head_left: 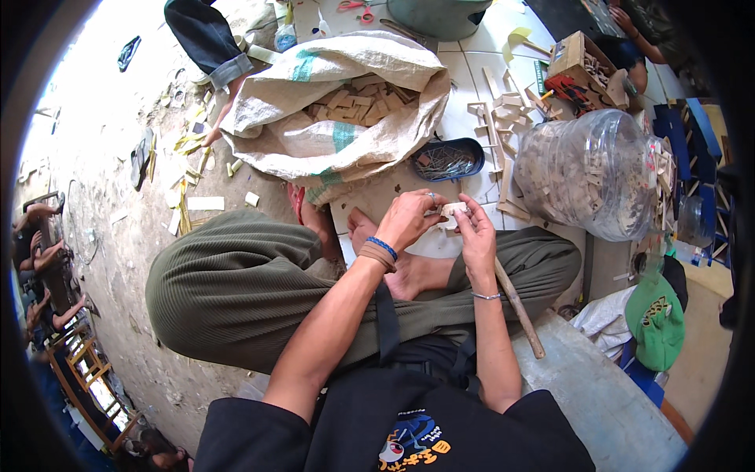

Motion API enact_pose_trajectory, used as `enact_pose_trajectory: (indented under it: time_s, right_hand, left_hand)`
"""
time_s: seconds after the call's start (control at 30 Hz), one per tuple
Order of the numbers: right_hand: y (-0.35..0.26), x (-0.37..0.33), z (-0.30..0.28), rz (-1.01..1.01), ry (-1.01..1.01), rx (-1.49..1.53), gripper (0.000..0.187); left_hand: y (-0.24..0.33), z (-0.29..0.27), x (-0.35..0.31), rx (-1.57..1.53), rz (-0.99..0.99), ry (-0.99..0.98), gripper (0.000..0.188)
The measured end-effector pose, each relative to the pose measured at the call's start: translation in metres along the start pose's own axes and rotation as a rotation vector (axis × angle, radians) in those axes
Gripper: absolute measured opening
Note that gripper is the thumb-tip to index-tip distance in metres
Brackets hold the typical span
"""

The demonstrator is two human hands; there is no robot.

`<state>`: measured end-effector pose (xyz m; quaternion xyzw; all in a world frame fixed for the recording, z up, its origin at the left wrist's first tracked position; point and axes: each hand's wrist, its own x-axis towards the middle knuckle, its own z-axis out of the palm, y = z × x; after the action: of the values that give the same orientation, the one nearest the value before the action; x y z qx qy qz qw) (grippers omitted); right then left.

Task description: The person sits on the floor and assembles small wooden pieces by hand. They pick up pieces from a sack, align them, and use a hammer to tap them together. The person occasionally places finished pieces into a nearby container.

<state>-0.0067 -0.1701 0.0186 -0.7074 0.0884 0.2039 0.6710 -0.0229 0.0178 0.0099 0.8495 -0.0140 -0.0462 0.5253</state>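
Above my crossed legs, a small pale wooden piece (pixel 454 210) is pinched between the fingertips of both hands. My left hand (pixel 410 220), with a blue cord and a brown band at the wrist, grips it from the left. My right hand (pixel 477 242), wearing a thin bangle, closes on its right side. A long wooden stick (pixel 519 311) slants down past my right hand over my thigh; whether that hand also grips it is hidden. Just beyond my hands lies a dark blue dish (pixel 449 160) filled with thin metal nails.
A white woven sack (pixel 267 102) of flat wood pieces lies open ahead. To the right rests a clear plastic jug (pixel 582 173) full of small wooden pieces, beside wood strips (pixel 491 118) and a wooden box (pixel 578 67). Other people sit nearby; a green cap (pixel 659 322) lies right.
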Motion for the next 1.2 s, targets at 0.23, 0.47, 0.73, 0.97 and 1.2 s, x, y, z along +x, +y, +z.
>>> enact_pose_trajectory:
  time_s: [0.23, 0.47, 0.73, 0.97, 1.2]
  right_hand:
    - [0.0, 0.001, -0.003, 0.007, 0.024, -0.082, 0.043]
    - [-0.001, -0.001, -0.002, 0.027, 0.014, -0.064, 0.041]
    - [0.002, 0.003, -0.007, 0.019, -0.033, -0.087, 0.035]
    - [-0.035, 0.052, -0.017, -0.315, 0.08, -0.409, 0.026]
    - [-0.027, 0.138, 0.008, -0.568, -0.123, -1.18, 0.016]
  left_hand:
    - [0.006, -0.014, -0.011, -0.202, -0.068, -0.01, 0.049]
    - [0.007, -0.007, -0.011, -0.356, -0.143, -0.008, 0.038]
    - [0.0, 0.001, -0.015, -0.477, -0.184, 0.077, 0.03]
    - [0.002, 0.002, -0.015, -0.416, -0.148, 0.108, 0.026]
    - [-0.001, 0.004, -0.017, -0.453, -0.159, 0.095, 0.028]
